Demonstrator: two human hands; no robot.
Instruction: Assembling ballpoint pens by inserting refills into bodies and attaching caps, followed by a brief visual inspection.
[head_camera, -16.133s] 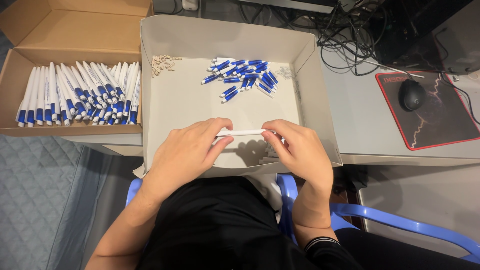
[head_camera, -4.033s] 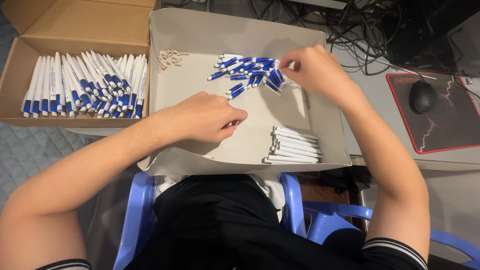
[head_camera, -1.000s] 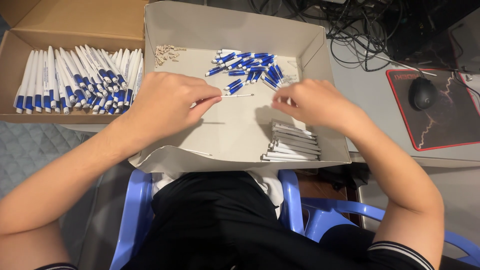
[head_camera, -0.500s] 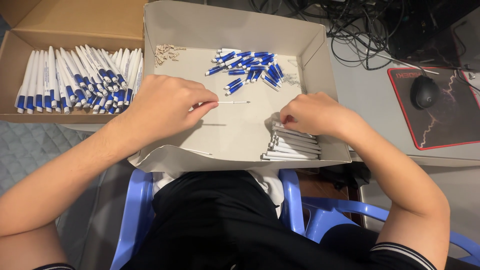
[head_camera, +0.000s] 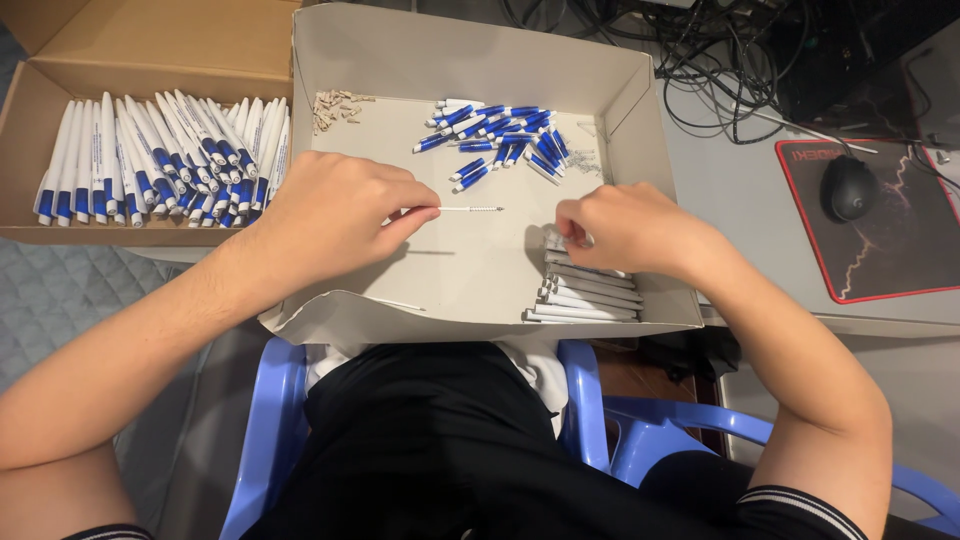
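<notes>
My left hand (head_camera: 335, 212) pinches a thin pen refill (head_camera: 470, 209) that points right, held above the floor of the open white cardboard box (head_camera: 620, 100). Fingers curled, my right hand (head_camera: 615, 225) rests on the top of a stack of white pen barrels (head_camera: 590, 292) at the box's near right corner; whether it grips one is hidden. A heap of blue pen parts (head_camera: 495, 135) lies at the far side of the box. Small tan pieces (head_camera: 332, 104) lie in the far left corner.
A brown cardboard box (head_camera: 150, 45) on the left holds several finished white and blue pens (head_camera: 160, 160). On the right, a black mouse (head_camera: 848, 187) sits on a red-edged mouse pad (head_camera: 880, 240), with tangled cables (head_camera: 720, 50) behind. A blue plastic chair (head_camera: 640, 440) is under me.
My right hand has moved down from the blue parts to the stack of white barrels. My left hand stays near the box's middle and keeps the thin refill.
</notes>
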